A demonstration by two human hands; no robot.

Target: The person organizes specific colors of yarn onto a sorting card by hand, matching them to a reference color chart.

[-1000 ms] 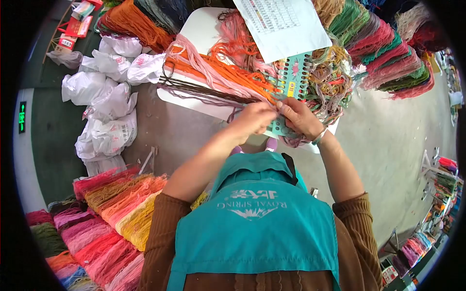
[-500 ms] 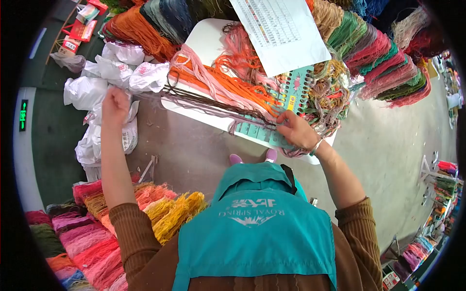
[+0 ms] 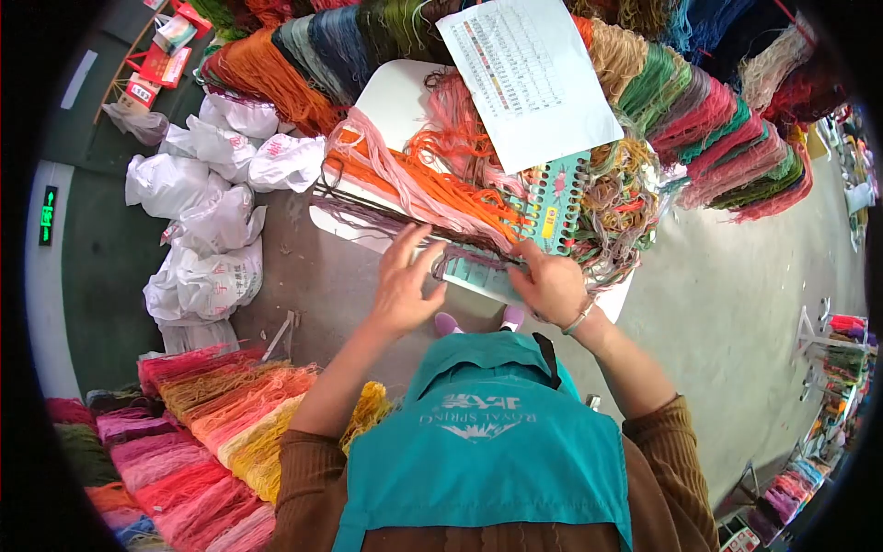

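Note:
My left hand hovers with fingers spread over purple and brown threads near the front edge of the white table. My right hand presses on the lower end of a teal punched thread-organiser card, pinching threads there. Orange and pink thread bundles hang from the card's holes and lie across the table to the left. A printed colour chart sheet lies above the card.
Hanks of coloured yarn are piled behind and to the right of the table. White plastic bags lie on the floor at left. More yarn bundles in pink, yellow and red lie at lower left. Bare concrete floor at right.
My left hand, flung far out to the left half a second ago, has come back to the table edge beside the card. My right hand stayed on the card.

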